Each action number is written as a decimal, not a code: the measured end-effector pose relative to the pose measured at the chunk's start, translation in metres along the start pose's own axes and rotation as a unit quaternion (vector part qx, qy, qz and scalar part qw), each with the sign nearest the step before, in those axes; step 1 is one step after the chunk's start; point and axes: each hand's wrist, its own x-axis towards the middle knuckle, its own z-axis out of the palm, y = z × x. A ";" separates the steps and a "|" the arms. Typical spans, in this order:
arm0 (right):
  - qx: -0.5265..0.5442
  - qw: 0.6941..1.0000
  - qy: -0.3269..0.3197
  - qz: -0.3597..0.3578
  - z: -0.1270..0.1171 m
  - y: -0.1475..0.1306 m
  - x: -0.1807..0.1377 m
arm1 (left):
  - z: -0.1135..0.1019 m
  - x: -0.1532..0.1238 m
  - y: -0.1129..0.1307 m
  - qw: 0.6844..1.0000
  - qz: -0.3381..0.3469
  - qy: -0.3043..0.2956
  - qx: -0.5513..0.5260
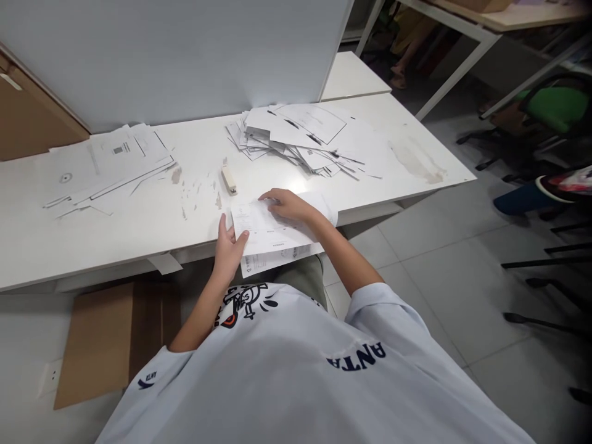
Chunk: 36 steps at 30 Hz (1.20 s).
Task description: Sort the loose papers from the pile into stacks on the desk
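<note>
Several printed sheets of paper (263,237) lie across the front edge of the white table, partly hanging over my lap. My left hand (229,250) is closed on their left edge, thumb on top and the other fingers along the side. My right hand (289,205) is bent over the upper part of the same sheets, fingertips at their far edge. The sheets curl up on the right, beneath my right forearm. Just beyond them sits a cream stapler (228,179), touched by neither hand.
A messy pile of papers (296,139) lies at the back of the table, and a flatter stack (106,160) is at left. A grey panel (185,55) stands behind. Below the table is a cardboard box (102,339). Chairs, including a green seat (557,108), stand at right.
</note>
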 end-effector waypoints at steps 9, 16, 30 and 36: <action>-0.080 0.997 0.020 -0.006 0.010 0.011 0.077 | -0.030 0.071 -0.006 0.914 0.183 0.006 0.362; -0.106 0.991 0.011 -0.080 0.011 0.020 0.086 | -0.036 0.102 0.011 0.885 0.249 -0.026 0.393; -0.107 0.991 0.014 -0.084 0.007 0.027 0.089 | -0.052 0.140 0.018 0.828 0.279 -0.227 0.430; -0.121 0.990 0.017 -0.072 0.010 0.023 0.077 | -0.056 0.139 0.020 0.831 0.287 -0.216 0.425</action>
